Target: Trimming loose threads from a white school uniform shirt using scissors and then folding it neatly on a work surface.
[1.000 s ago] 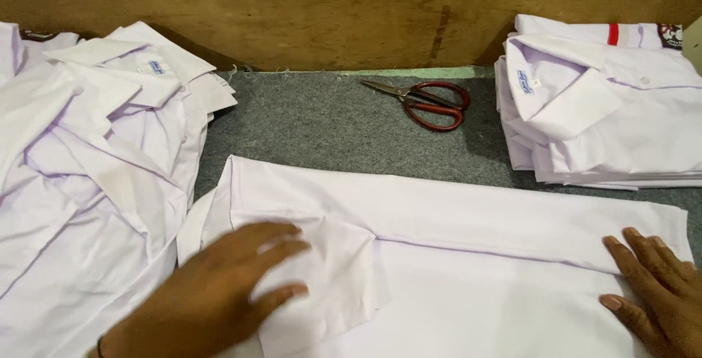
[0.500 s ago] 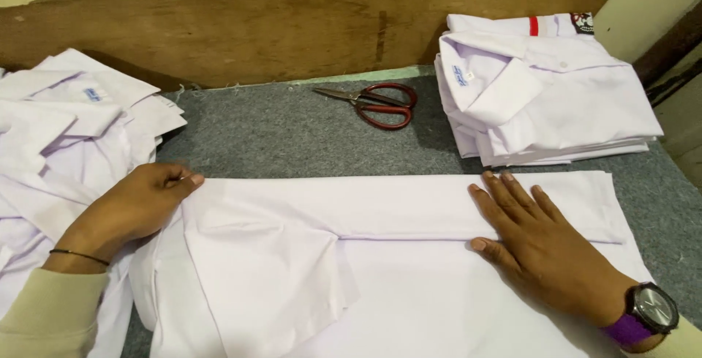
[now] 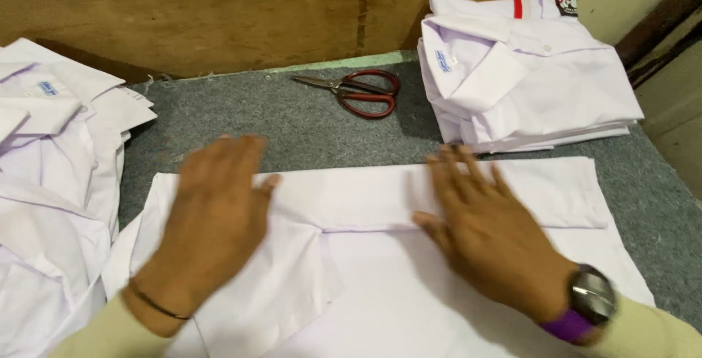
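Pressing flat, both open palms, left hand [image 3: 216,215] and right hand [image 3: 486,230], rest on the white shirt [image 3: 365,255] spread at lower centre. One long side is already folded over; further folds seemingly remain. Folded shirts [image 3: 526,73] sit upper right, scissors [image 3: 358,91] beside.

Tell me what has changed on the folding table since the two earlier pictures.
Both hands moved inward over the white shirt: the left hand came from its left edge onto the fold, the right hand slid from the right end toward the middle. Both lie flat, gripping nothing. The scissors, the folded stack and the loose pile stayed put.
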